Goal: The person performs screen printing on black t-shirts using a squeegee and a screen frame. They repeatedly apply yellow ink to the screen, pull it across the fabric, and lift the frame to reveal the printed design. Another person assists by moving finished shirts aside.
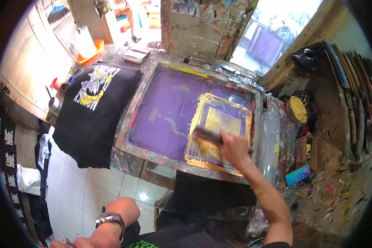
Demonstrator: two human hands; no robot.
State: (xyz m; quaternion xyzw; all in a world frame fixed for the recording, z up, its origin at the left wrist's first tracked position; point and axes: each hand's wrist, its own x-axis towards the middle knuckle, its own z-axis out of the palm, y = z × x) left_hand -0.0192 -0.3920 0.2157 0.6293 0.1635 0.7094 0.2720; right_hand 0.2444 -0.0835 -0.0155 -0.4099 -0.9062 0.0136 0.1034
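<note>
My right hand (234, 149) is closed on a squeegee (208, 135), blurred by motion, over the right part of a screen-printing frame (124, 146). Its purple mesh (161, 103) carries yellow ink (197, 110) around a lighter yellow rectangle (223, 121). The squeegee lies across the left side of this inked area. At the lower left is my left hand (123, 208), away from the frame, with a metal watch (110, 222) on the wrist; its fingers are hidden. Left of the frame a black cloth (87, 132) bears a yellow and white print (94, 87).
A phone (297, 175) lies on the stained surface at the right, below a round container of yellow ink (297, 110). Several thin boards or frames (351, 95) lean at the far right. An orange basin (96, 51) stands at the back left. Someone's leg shows in the doorway.
</note>
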